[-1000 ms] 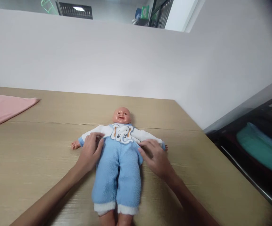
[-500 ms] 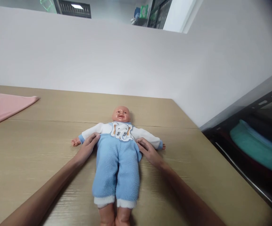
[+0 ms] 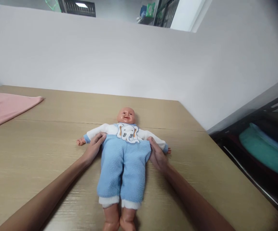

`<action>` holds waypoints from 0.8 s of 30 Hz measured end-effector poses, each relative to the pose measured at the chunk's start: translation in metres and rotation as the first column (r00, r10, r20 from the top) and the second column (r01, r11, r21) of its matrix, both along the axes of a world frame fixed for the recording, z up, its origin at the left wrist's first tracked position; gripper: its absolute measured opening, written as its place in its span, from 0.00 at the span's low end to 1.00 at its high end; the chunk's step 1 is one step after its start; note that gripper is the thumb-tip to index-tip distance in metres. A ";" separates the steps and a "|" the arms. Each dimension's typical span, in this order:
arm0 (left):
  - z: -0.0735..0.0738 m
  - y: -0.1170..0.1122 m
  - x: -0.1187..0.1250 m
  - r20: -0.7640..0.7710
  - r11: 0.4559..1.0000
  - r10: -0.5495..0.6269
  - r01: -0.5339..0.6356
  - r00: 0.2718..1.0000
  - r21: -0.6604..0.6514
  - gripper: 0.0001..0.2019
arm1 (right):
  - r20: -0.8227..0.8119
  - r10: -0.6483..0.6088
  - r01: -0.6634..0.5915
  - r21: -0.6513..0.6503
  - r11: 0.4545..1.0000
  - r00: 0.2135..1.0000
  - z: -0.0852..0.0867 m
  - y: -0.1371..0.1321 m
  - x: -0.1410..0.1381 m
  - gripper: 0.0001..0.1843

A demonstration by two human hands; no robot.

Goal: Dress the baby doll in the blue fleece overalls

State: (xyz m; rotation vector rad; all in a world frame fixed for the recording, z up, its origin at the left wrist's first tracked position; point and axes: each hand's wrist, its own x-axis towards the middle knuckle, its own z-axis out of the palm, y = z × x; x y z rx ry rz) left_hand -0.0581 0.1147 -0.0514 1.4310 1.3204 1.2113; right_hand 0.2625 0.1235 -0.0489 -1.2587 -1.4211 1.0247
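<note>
A baby doll (image 3: 126,115) lies on its back on the wooden table (image 3: 52,150), head toward the wall and arms spread. It wears a white top with blue cuffs and an elephant face (image 3: 128,132) on the chest. Over its legs and belly are light blue fleece pants (image 3: 123,163) with white hems. My left hand (image 3: 94,147) is closed on the waistband at the left side. With thumb and fingers, my right hand (image 3: 157,155) pinches the waistband's right side, which is stretched outward. The feet reach the bottom edge of the view.
A pink cloth (image 3: 8,107) lies on the table at far left. Behind the table stands a white wall (image 3: 93,57). To the right, a dark metal rack (image 3: 235,154) holds a folded teal cloth (image 3: 264,150).
My right hand has taken hold of the pants' right edge and drawn it outward and slightly up. My left hand stays at the left waistband. The view has shifted slightly.
</note>
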 end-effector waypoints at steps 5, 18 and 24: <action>0.002 0.000 0.000 -0.202 0.996 0.052 -0.037 0.978 0.078 0.21 | 0.108 -0.094 0.084 0.091 0.992 0.990 -0.007 0.001 -0.003 0.29; 0.008 -0.173 0.002 -0.419 0.990 0.079 -0.021 0.904 0.141 0.36 | 0.666 0.081 -0.445 0.396 0.803 0.741 0.046 -0.167 -0.023 0.37; -0.022 -0.229 -0.007 -0.558 0.973 -0.055 0.171 0.828 0.157 0.69 | 0.771 0.057 -0.573 0.418 0.705 0.634 0.011 -0.194 -0.043 0.54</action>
